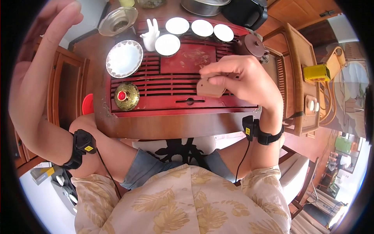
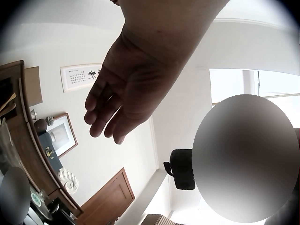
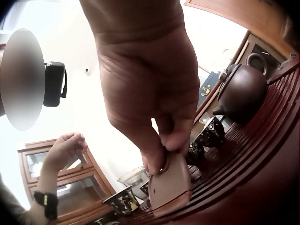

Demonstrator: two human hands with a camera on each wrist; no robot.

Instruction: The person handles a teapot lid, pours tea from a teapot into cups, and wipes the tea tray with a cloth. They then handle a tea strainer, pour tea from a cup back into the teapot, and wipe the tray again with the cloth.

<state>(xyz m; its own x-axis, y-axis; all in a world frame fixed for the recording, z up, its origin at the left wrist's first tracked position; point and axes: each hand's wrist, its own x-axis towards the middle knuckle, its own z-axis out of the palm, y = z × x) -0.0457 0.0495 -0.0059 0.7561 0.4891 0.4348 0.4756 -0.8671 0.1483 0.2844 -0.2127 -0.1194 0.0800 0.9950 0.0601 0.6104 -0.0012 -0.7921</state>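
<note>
My right hand (image 1: 251,80) pinches a flat brown clay-like piece (image 1: 209,89) between thumb and fingers, over the front of the red slatted tea tray (image 1: 156,104). In the right wrist view, the piece (image 3: 171,183) is thin with rounded edges and a small hole, tilted above the slats. Its exact kind I cannot tell. A dark brown teapot (image 1: 252,43) stands on the tray beyond that hand. My left hand (image 2: 136,89) is raised at the far left with relaxed, slightly bent fingers and nothing in it.
Several small cups (image 1: 167,45) line the tray's back, near a white hand-shaped figurine (image 1: 149,37). A larger white bowl (image 1: 124,58) and a patterned lidded vessel (image 1: 127,97) stand left, with a glass strainer (image 1: 117,21) behind. A black kettle (image 1: 245,15) sits back right.
</note>
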